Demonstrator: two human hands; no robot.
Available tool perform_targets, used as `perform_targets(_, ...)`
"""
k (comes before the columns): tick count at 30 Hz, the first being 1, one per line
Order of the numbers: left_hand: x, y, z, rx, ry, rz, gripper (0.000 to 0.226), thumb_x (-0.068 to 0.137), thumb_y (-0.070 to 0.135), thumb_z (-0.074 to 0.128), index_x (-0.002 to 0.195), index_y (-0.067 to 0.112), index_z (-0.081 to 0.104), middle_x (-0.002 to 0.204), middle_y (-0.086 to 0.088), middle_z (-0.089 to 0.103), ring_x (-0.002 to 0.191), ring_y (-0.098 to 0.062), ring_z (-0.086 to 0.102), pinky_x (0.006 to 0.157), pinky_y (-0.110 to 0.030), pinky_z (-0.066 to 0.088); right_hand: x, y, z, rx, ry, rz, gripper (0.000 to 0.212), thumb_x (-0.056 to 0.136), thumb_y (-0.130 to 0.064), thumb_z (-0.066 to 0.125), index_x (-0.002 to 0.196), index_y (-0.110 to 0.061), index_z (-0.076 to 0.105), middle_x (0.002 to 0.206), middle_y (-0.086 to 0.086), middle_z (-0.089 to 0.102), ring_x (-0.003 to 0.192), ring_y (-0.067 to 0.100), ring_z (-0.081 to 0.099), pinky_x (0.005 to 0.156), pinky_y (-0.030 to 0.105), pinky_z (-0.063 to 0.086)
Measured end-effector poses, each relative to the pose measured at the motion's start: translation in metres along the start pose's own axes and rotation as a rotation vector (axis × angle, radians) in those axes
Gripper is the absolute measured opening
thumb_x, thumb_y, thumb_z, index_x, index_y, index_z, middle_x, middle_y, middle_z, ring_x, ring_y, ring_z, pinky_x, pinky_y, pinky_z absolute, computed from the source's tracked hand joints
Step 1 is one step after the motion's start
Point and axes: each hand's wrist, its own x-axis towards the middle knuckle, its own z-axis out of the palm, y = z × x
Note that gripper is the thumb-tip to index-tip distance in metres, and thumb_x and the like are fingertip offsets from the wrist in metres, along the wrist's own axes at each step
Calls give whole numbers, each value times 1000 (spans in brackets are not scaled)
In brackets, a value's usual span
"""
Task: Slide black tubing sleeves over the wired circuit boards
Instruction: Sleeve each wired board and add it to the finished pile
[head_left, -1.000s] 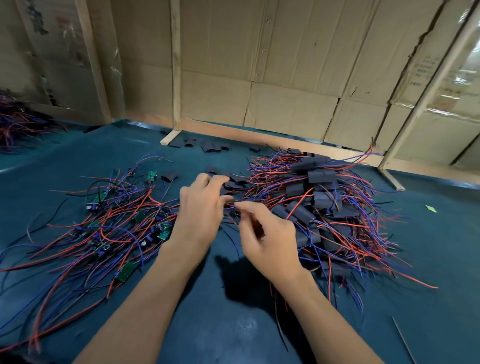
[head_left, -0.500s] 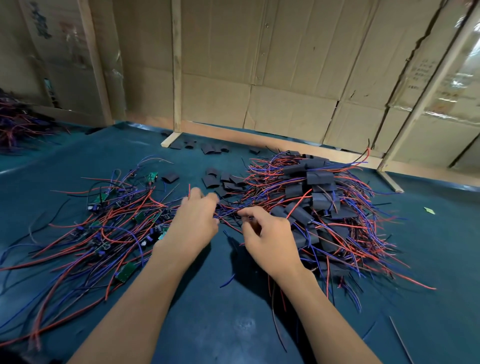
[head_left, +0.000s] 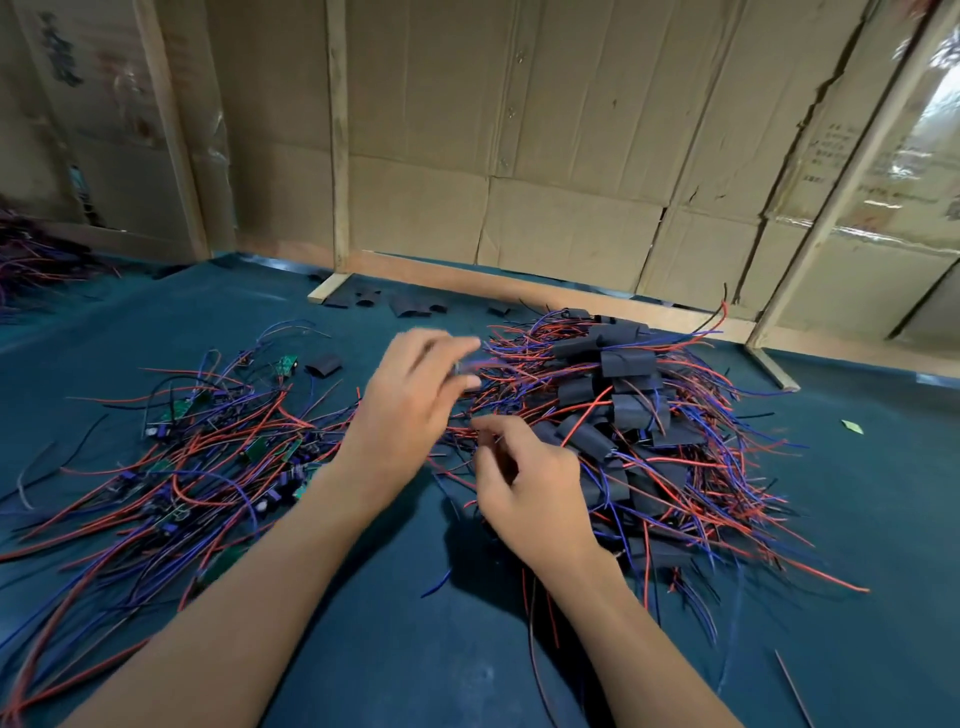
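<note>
We worked at a desk (head_left: 857, 499) covered in dark teal cloth, with cardboard sheets (head_left: 571, 156) on wooden battens standing along its far edge. Our left hand (head_left: 410, 410) was raised above the middle of the desk, blurred by motion, its thumb and forefinger pinched on something small and dark at the fingertips; we could not tell whether it was a sleeve or a board end. Our right hand (head_left: 530, 488) sat just beside and below it, fingers curled in, pinching thin red and blue wires against the near edge of the right-hand heap. The two hands were close but not touching. That heap of sleeved boards (head_left: 628, 415) lay to the right of the hands, black tubing wrapped over each board and wires fanning out in all directions. To the left of the hands lay the pile of bare wired circuit boards (head_left: 208, 447), small green boards tangled in their red and blue leads. A few loose black tubing sleeves (head_left: 410, 306) lay near the far edge of the desk, and one more (head_left: 323, 364) rested just beyond the bare pile. Another tangle of wires (head_left: 31, 260) showed at the far left, and a small green scrap (head_left: 852, 427) lay apart on the right.
</note>
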Motion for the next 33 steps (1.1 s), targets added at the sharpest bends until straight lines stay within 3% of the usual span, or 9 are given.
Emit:
perform_targets(5,-17,6,6,-79,40,118,27,87,0,75,114,-3,71,106,-17,62,100,-22,59,98,-16,42,-2,-1,6,109,80,14,18,95,-22,59,104,-17,73,74,-13,65,66,0,58,66,8,39)
perform_targets(11,-18,3,4,-99,23,160,23,91,-3,68,114,-1,71,110,-14,62,105,-22,59,99,-21,42,6,-6,7,443,127,359,47,94,-61,45,102,-22,71,72,-11,65,62,5,57,67,28,45)
perform_targets(17,-20,10,11,-214,-28,262,34,94,-6,59,124,6,67,118,-8,62,108,-18,60,98,-30,47,11,-15,-5,912,67,355,15,95,-35,64,97,-28,77,64,2,49,41,7,35,38,17,29)
perform_targets(20,-19,11,9,-213,4,242,40,91,-5,66,129,10,65,120,-8,63,108,-22,62,99,-36,48,14,-14,-7,1020,106,384,20,90,-29,68,93,-10,72,67,12,41,43,9,32,38,17,27)
perform_targets(23,-20,15,8,-160,6,196,49,87,-5,68,133,11,62,123,-7,59,111,-22,57,101,-35,45,13,-10,-4,985,125,396,16,93,-21,69,92,-6,68,62,17,33,38,11,28,39,17,23)
perform_targets(25,-20,13,6,-173,-15,109,48,88,-5,66,134,7,60,124,-11,56,112,-25,58,102,-36,46,13,-9,-2,949,140,376,6,95,-15,69,98,-10,71,65,19,41,39,11,36,38,17,27)
perform_targets(27,-20,9,2,-192,-27,43,32,94,1,62,126,5,66,114,-10,62,101,-25,64,91,-40,53,13,-11,0,922,176,342,8,94,-11,70,100,-14,73,71,15,49,42,10,43,38,19,31)
perform_targets(30,-20,5,-4,-235,-76,70,24,100,12,58,120,4,69,98,-7,64,79,-17,62,75,-39,54,13,-14,-2,894,230,305,8,94,-10,70,99,-15,74,81,17,55,44,11,49,38,20,35)
perform_targets(33,-17,5,-7,-190,-77,101,26,102,16,57,123,5,68,95,-9,62,77,-26,61,72,-42,53,15,-14,-8,859,245,300,11,96,-16,68,104,-9,71,70,7,65,40,15,46,40,21,38)
